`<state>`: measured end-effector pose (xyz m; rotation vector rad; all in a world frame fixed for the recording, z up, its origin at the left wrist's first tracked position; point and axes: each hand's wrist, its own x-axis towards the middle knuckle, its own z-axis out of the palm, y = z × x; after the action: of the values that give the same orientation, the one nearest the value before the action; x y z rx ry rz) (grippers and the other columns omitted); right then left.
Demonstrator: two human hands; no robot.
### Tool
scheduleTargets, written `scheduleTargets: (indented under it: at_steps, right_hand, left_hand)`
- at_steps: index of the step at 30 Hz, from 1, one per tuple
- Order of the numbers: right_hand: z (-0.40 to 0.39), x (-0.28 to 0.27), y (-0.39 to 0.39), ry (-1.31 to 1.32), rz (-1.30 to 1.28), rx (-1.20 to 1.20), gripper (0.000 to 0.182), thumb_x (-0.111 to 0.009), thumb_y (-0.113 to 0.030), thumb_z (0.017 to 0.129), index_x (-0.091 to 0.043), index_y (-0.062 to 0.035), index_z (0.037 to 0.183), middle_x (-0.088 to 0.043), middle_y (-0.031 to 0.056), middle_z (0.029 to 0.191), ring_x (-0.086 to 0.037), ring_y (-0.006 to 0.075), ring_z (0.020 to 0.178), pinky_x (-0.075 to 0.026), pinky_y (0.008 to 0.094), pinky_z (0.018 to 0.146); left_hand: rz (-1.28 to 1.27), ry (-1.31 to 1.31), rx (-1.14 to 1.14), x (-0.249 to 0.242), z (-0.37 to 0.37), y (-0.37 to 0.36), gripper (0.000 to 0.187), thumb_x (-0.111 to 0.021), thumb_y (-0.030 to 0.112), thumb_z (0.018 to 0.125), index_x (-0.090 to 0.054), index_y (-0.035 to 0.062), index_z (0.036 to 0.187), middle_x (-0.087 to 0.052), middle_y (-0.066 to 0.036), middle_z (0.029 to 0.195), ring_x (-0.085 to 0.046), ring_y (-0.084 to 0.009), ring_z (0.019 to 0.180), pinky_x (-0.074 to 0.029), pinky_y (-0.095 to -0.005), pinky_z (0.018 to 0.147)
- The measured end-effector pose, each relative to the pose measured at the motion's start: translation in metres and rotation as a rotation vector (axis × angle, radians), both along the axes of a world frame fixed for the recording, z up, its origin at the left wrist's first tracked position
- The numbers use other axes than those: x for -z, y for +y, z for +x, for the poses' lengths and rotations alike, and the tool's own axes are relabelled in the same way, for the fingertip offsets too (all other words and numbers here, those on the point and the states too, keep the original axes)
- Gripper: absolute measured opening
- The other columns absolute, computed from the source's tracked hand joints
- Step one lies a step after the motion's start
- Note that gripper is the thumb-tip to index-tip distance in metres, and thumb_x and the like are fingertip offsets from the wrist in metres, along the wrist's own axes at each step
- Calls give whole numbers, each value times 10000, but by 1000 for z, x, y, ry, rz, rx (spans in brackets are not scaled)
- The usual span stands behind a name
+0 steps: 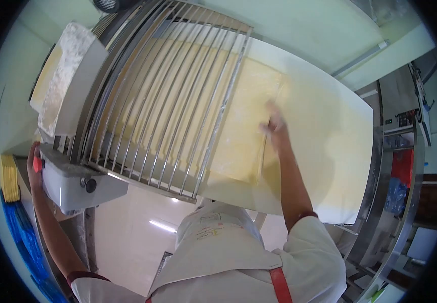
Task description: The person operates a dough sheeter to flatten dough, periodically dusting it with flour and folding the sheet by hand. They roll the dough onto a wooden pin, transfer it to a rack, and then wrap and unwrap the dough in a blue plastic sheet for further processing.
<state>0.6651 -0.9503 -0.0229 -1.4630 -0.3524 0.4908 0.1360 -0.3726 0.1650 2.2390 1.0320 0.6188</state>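
Observation:
A wide, pale yellow sheet of dough (pixel 246 121) lies flat on the white belt (pixel 339 131) of a dough sheeter. Part of the sheet runs beneath the metal bar guard (pixel 178 96). Over the dough's right edge is my right hand (pixel 276 126), blurred by motion, with thumb and fingers apart and nothing visible in it. At the far left, my left hand (pixel 32 164) is closed around a red knob (pixel 37 161) on the side of the machine's grey housing (pixel 79 177); most of its fingers are hidden.
A flour-dusted tray (pixel 67 70) sits on top of the machine. Blue and yellow plastic strips (pixel 16 227) hang at the left. To the right stand metal shelves (pixel 400 202) holding a red item (pixel 402 166) and plastic bags. A pale wall borders the belt's far side.

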Motion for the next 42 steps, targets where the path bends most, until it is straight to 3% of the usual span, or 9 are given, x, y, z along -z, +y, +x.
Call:
scheduleTargets:
  at_steps: [5,9,15,18,22,29,33,39,42]
  right_hand:
    - [-126,-33,2,404,-382,-431,428,-594,-70,868,-490,-87,1283,-594,46,1107,-530,146,1042,-422,299,932]
    - [-182,-30,39,798,50,-494,374,-532,-51,904,-495,-86,1275,-564,47,1159,-538,151,1014,-441,309,905]
    - [-46,-37,81,-1212,-629,-635,494,-554,-169,884,-423,-101,1356,-341,160,1432,-333,319,1309,-272,511,1059]
    - [14,-7,152,-1660,-694,-767,520,-492,-270,896,-415,-3,1336,-317,237,1428,-337,398,1298,-247,584,1040]
    - [144,27,178,-1433,-1086,-46,638,-483,-341,890,-325,56,1364,-281,250,1446,-278,401,1330,-216,506,1093]
    - [-102,35,195,-2055,-208,-826,499,-481,-365,879,-442,-121,1313,-451,106,1342,-413,278,1248,-263,506,1078]
    - [-89,-30,156,-1402,-124,-1224,429,-501,-302,871,-510,-97,1248,-485,111,1289,-436,279,1211,-302,540,1023]
    - [26,-36,88,-1125,-908,-105,502,-540,-234,897,-409,-6,1325,-425,200,1341,-340,391,1278,-218,480,1088]
    - [-35,-60,101,-1070,-596,-32,509,-505,-226,923,-367,25,1343,-373,218,1386,-297,382,1318,-187,477,1111]
  left_hand:
    - [2,11,-66,-11,21,-29,434,-472,316,969,-516,5,1268,-566,-72,1199,-485,-142,1129,-323,-280,1003]
    - [-9,51,-87,-17,31,-46,428,-468,315,970,-522,8,1264,-569,-73,1194,-486,-135,1120,-324,-273,999]
    - [21,92,-105,-20,29,-41,393,-465,295,973,-539,12,1234,-575,-67,1156,-488,-126,1110,-331,-266,988]
    - [33,63,-147,-19,33,-50,374,-463,286,973,-552,6,1204,-580,-66,1143,-494,-132,1108,-334,-266,984]
    - [19,76,-171,-20,28,-48,363,-467,279,971,-558,10,1197,-575,-62,1157,-493,-135,1109,-328,-267,990]
    - [-83,22,-233,-33,54,-73,302,-462,247,979,-575,35,1162,-576,-22,1048,-517,-96,961,-392,-245,876]
    - [-55,1,-206,-32,54,-74,308,-479,268,973,-582,35,1147,-571,3,969,-505,-82,885,-392,-225,833]
    - [-61,-44,-195,-27,50,-67,314,-514,299,943,-601,50,1114,-546,17,858,-485,-80,823,-394,-226,783]
    - [56,61,-261,-38,56,-81,320,-514,331,917,-618,93,1103,-592,-58,829,-544,-142,813,-421,-282,806]
